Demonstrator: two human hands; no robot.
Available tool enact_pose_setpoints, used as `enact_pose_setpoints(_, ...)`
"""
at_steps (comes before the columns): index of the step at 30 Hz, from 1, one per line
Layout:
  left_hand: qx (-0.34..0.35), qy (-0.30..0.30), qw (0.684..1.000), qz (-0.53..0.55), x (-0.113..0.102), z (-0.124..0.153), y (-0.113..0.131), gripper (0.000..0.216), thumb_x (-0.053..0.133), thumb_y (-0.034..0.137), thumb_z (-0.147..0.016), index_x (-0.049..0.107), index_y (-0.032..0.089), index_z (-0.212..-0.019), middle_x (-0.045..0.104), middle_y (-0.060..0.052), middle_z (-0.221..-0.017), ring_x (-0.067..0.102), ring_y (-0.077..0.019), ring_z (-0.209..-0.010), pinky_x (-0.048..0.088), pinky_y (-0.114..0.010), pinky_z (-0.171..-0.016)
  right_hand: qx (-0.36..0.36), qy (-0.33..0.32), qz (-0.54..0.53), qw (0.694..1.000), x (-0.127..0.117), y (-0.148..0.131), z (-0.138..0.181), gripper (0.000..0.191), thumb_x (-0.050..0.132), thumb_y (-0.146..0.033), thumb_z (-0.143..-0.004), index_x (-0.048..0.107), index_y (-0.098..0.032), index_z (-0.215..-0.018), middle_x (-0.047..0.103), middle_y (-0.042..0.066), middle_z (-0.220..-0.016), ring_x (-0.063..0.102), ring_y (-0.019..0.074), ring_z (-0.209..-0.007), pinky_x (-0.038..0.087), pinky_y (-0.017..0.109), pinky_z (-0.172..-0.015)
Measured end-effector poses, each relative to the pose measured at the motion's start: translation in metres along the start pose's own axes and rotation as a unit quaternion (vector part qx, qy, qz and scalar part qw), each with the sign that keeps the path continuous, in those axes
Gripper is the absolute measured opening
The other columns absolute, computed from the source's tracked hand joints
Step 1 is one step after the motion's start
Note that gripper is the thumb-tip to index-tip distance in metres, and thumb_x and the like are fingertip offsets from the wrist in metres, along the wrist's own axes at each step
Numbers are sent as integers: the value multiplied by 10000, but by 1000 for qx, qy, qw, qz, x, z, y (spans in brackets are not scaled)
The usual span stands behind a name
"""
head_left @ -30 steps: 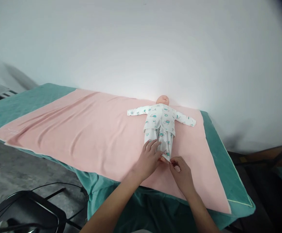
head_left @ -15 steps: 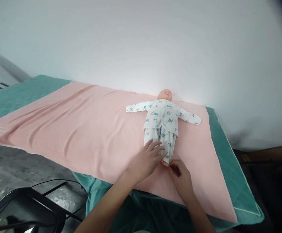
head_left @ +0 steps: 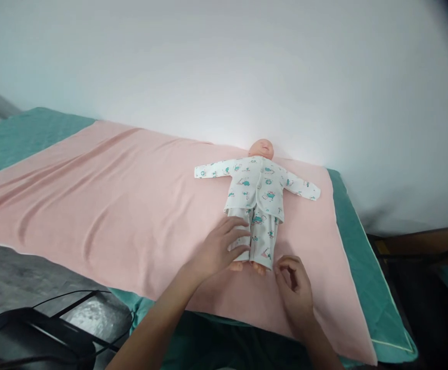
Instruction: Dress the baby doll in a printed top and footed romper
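Observation:
A baby doll (head_left: 262, 148) lies on its back on a pink blanket (head_left: 139, 205), arms spread out. It wears a white printed jacket (head_left: 243, 182), its front closed, and matching trousers (head_left: 260, 246). Small bare feet show below both trouser hems. My left hand (head_left: 222, 246) is open, fingers spread over the trouser leg on the left side of the view. Beside the other hem, slightly apart from it, my right hand (head_left: 295, 288) has curled fingers with the thumb brought close to them. Nothing shows in its grip.
Green bedding (head_left: 358, 257) extends past the blanket at both ends. Behind the bed rises a white wall (head_left: 208, 67). A black chair (head_left: 35, 339) with a thin cable stands at the lower left on the grey floor (head_left: 27, 272). Dark furniture is at the right.
My right hand has released the trouser hem and moved slightly right. My left hand has shifted left onto the other leg. The trouser legs now lie straighter, with both feet showing.

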State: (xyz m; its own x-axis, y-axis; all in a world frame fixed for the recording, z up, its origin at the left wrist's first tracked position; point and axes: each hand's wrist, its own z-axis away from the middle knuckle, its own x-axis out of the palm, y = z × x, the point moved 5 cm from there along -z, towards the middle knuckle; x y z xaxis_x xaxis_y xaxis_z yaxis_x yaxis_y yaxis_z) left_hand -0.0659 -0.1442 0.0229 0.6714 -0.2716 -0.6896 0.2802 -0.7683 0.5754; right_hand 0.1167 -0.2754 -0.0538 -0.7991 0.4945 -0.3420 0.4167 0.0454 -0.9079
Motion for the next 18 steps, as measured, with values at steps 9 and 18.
enact_pose_setpoints(9,-77,65,971,-217,19,-58,-42,240,548,151,-869,591,221,-1094,572,-94,-1108,500,-257,-1050,482,-416,-836,-212,-21,252,944,38,-56,-114,338,474,-179,-907,553,-244,-1229,550,108,-1171,483,263,-1113,442,478,-932)
enact_pose_setpoints(18,20,-7,991,-133,22,-59,-44,189,444,187,-955,618,186,-1030,612,-71,-937,520,-203,-884,435,-356,-769,-229,-24,167,959,51,-55,-133,224,480,-141,-927,620,-240,-1071,577,72,-1004,553,193,-949,498,367,-825)
